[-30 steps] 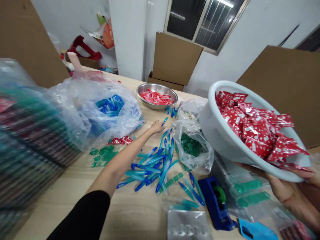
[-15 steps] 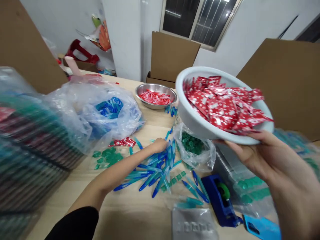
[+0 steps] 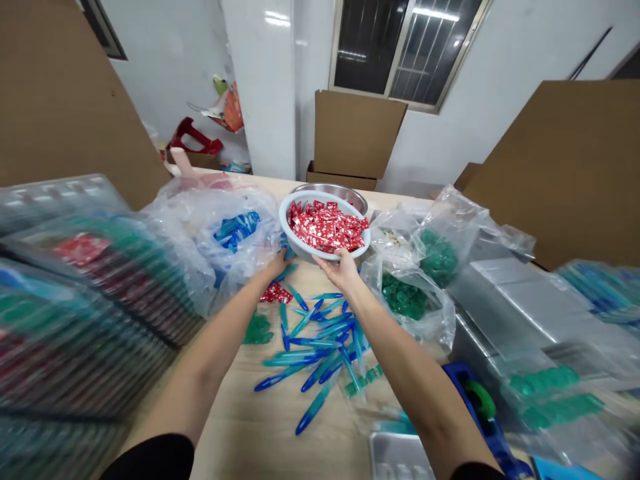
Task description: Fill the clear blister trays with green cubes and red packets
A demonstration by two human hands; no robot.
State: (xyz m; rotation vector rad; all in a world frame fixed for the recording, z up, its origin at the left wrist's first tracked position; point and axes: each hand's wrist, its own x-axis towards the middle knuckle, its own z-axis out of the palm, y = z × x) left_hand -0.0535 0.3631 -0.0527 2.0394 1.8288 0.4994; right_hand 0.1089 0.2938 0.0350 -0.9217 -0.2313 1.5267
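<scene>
My right hand (image 3: 341, 268) grips the near rim of a white basin (image 3: 306, 251) heaped with small red printed packets (image 3: 327, 227). The basin is in front of a steel bowl (image 3: 357, 195) and hides most of it. My left hand (image 3: 276, 264) reaches between the basin and a clear plastic bag (image 3: 200, 227) with blue pieces inside. Its fingers are blurred and partly hidden, with blue pieces beside them. Below both hands, many blue-and-teal pen-shaped pieces (image 3: 320, 343) lie scattered. A few red packets (image 3: 276, 293) and green pieces (image 3: 259, 329) lie under my left forearm.
Stacked filled trays (image 3: 100, 300) stand on the left. On the right are an open bag of green pieces (image 3: 405, 297), grey metal boxes (image 3: 525, 300) and a blue tape dispenser (image 3: 493, 433). A clear tray (image 3: 400, 460) lies at the near edge. Cardboard boxes (image 3: 357, 133) stand behind.
My right hand has carried the basin from the right, forward and left, to the far part of the table. My left hand has moved from the blue pieces to beside the bag.
</scene>
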